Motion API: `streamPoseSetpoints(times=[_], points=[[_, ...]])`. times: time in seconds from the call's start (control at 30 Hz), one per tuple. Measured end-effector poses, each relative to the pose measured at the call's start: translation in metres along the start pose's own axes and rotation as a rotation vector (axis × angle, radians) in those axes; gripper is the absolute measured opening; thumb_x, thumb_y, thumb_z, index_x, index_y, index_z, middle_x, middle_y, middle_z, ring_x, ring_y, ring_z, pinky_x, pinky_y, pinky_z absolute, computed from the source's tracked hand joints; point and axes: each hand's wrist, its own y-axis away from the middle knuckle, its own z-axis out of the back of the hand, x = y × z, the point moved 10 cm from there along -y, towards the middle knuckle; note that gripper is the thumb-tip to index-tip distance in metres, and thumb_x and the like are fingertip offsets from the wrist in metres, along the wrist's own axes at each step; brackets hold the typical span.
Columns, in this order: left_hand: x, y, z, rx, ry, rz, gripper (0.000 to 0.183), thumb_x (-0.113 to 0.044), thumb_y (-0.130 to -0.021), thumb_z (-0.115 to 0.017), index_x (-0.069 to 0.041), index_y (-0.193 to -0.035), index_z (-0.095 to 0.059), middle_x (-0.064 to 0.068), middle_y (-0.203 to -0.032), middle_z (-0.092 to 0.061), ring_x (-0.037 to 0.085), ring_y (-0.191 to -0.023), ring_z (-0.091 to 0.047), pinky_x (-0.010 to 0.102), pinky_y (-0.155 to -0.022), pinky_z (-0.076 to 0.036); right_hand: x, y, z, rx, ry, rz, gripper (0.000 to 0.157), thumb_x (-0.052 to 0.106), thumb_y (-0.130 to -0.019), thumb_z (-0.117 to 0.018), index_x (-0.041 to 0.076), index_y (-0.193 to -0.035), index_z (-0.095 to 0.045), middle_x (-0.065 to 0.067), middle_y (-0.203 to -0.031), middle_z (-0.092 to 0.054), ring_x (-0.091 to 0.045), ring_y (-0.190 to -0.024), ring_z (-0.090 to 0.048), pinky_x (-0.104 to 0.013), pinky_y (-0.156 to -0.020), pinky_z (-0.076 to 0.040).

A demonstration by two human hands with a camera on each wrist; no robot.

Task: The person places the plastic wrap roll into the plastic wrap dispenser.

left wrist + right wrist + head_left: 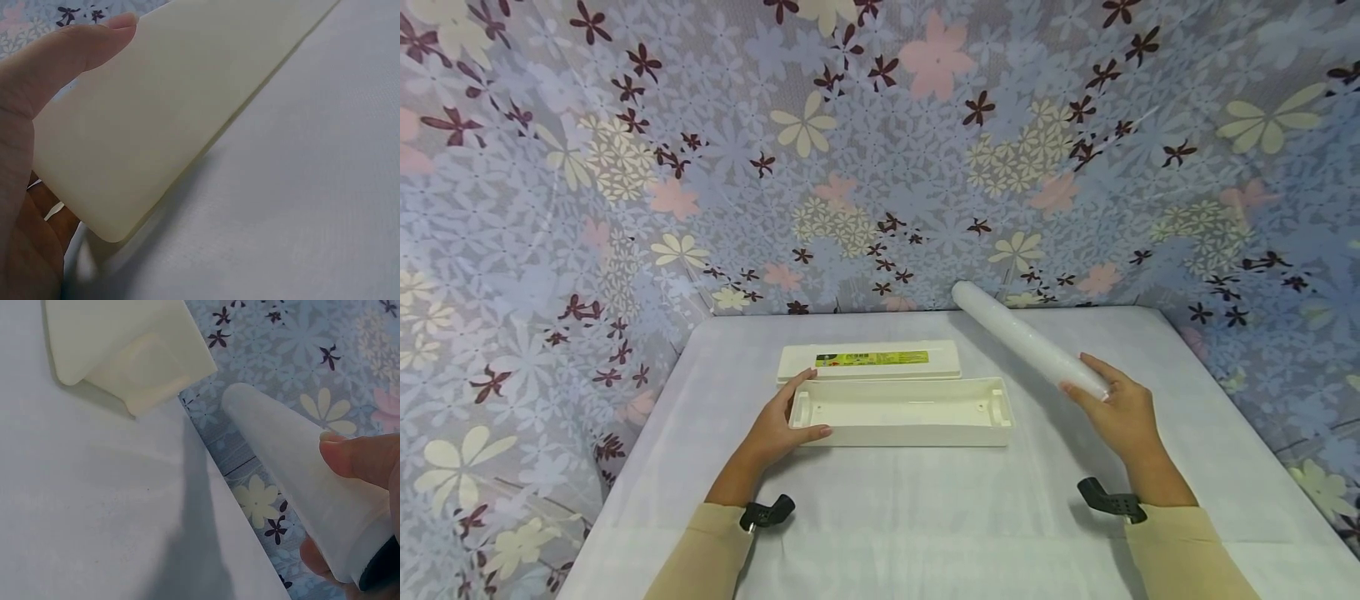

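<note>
A cream-coloured plastic cling film box (917,437), long and narrow, sits lidless on the table with its hollow facing up. My left hand (775,423) grips its left end, thumb over the front wall and fingers behind. Close up in the left wrist view, the thumb lies at the upper edge of the plain front wall (144,119). To the right, my right hand (1122,414) holds a white roll of cling film (1030,340) near its closer end, thumb on one side and fingers on the other. The roll slants away toward the back, raised over the table.
Just behind the box lies its cream lid (940,367), bearing a yellow-green label (872,358). A white cloth covers the table (925,508). Flower-patterned fabric (880,167) hangs along the back and sides. Each wrist wears a black strap mount.
</note>
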Motion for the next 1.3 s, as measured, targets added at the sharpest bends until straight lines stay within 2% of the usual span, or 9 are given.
streamPoseSetpoints(times=[0.3,0.47,0.63,0.8,0.9,1.0,1.17,1.3], points=[[0.020,-0.007,0.003,-0.006,-0.004,-0.009,0.106,-0.009,-0.080,-0.095,-0.019,-0.166,-0.034,0.014,-0.162,-0.039,0.037,-0.131,-0.054,0.056,-0.104,-0.046,0.007,0.001,0.002,-0.011,-0.013,-0.001,0.068,0.034,-0.098,-0.080,0.002,-0.152,-0.055,-0.035,-0.146,-0.053,-0.049,-0.116,-0.055,-0.062,-0.082,-0.050],[0.021,-0.008,0.002,-0.001,0.008,-0.017,0.106,-0.011,-0.079,-0.096,-0.021,-0.166,-0.035,0.012,-0.162,-0.040,0.035,-0.130,-0.055,0.055,-0.103,-0.047,0.009,0.002,0.005,-0.016,-0.030,-0.012,0.068,0.036,-0.098,-0.079,0.003,-0.152,-0.055,-0.034,-0.147,-0.052,-0.049,-0.117,-0.054,-0.062,-0.082,-0.050],[0.020,-0.007,0.002,-0.005,-0.001,-0.014,0.106,-0.008,-0.080,-0.094,-0.016,-0.167,-0.032,0.013,-0.164,-0.037,0.038,-0.132,-0.052,0.057,-0.105,-0.044,0.011,0.002,0.006,-0.017,-0.032,-0.018,0.069,0.038,-0.097,-0.079,0.004,-0.153,-0.056,-0.034,-0.147,-0.052,-0.049,-0.117,-0.054,-0.061,-0.081,-0.050],[0.005,-0.002,0.000,0.002,-0.013,-0.007,0.104,-0.006,-0.082,-0.091,-0.008,-0.166,-0.030,0.019,-0.164,-0.036,0.042,-0.133,-0.050,0.058,-0.106,-0.043,0.011,0.002,0.006,-0.017,-0.047,-0.017,0.069,0.038,-0.097,-0.080,0.005,-0.153,-0.056,-0.033,-0.147,-0.052,-0.048,-0.118,-0.054,-0.060,-0.081,-0.050],[0.008,-0.003,0.001,0.003,-0.006,-0.010,0.105,-0.009,-0.081,-0.093,-0.011,-0.166,-0.032,0.018,-0.163,-0.037,0.039,-0.131,-0.052,0.056,-0.104,-0.045,0.011,0.002,0.005,-0.015,-0.051,-0.025,0.070,0.039,-0.097,-0.080,0.006,-0.153,-0.055,-0.032,-0.148,-0.052,-0.048,-0.118,-0.053,-0.061,-0.082,-0.050],[0.022,-0.007,0.002,-0.004,-0.006,-0.008,0.106,-0.011,-0.080,-0.094,-0.017,-0.167,-0.033,0.013,-0.164,-0.037,0.037,-0.132,-0.053,0.056,-0.105,-0.045,0.011,0.001,0.005,-0.019,-0.047,-0.033,0.070,0.038,-0.097,-0.080,0.006,-0.153,-0.056,-0.031,-0.148,-0.052,-0.047,-0.118,-0.053,-0.062,-0.083,-0.050],[0.025,-0.007,0.002,-0.018,-0.045,0.022,0.105,-0.010,-0.081,-0.093,-0.015,-0.167,-0.033,0.013,-0.165,-0.036,0.038,-0.135,-0.050,0.057,-0.108,-0.042,0.013,-0.001,0.005,-0.020,-0.052,-0.034,0.069,0.038,-0.097,-0.080,0.006,-0.153,-0.056,-0.031,-0.149,-0.051,-0.047,-0.119,-0.053,-0.061,-0.083,-0.049],[0.025,-0.007,0.002,-0.013,-0.043,0.012,0.106,-0.011,-0.081,-0.094,-0.017,-0.167,-0.033,0.012,-0.165,-0.035,0.037,-0.137,-0.049,0.057,-0.108,-0.042,0.015,-0.001,0.006,-0.022,-0.049,-0.035,0.068,0.037,-0.097,-0.080,0.006,-0.153,-0.056,-0.031,-0.149,-0.052,-0.048,-0.119,-0.053,-0.061,-0.083,-0.049]])
